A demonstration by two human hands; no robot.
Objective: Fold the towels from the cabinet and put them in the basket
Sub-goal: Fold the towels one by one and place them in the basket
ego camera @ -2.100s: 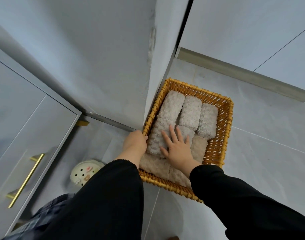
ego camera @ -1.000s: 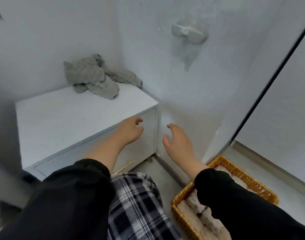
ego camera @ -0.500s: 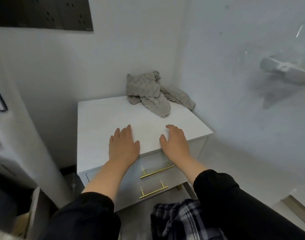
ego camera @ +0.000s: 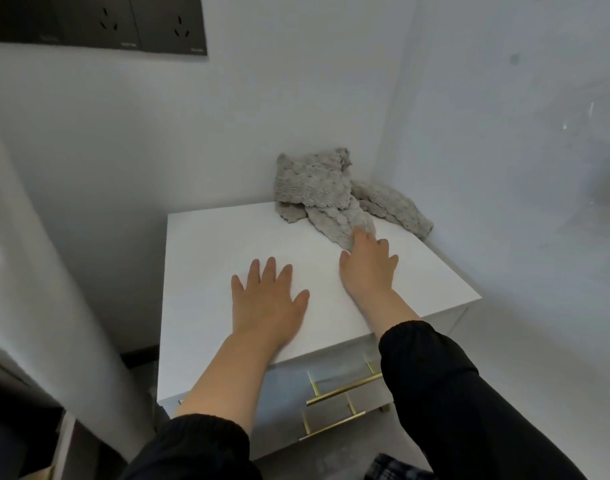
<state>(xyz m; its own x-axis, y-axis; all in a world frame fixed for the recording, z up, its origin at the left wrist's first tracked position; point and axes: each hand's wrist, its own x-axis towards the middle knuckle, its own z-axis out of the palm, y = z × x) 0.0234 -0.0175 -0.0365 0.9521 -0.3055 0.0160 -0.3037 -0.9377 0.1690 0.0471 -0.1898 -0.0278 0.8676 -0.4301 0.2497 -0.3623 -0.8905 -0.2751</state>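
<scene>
Lying crumpled on the white corner cabinet point(ego camera: 227, 244): grey towels point(ego camera: 317, 188).

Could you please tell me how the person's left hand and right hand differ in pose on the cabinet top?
The left hand lies flat and spread on the bare cabinet top; the right hand reaches farther back. The left hand touches no towel; the right hand's fingers touch the near end of the grey towel. Both are open, palms down.
</scene>
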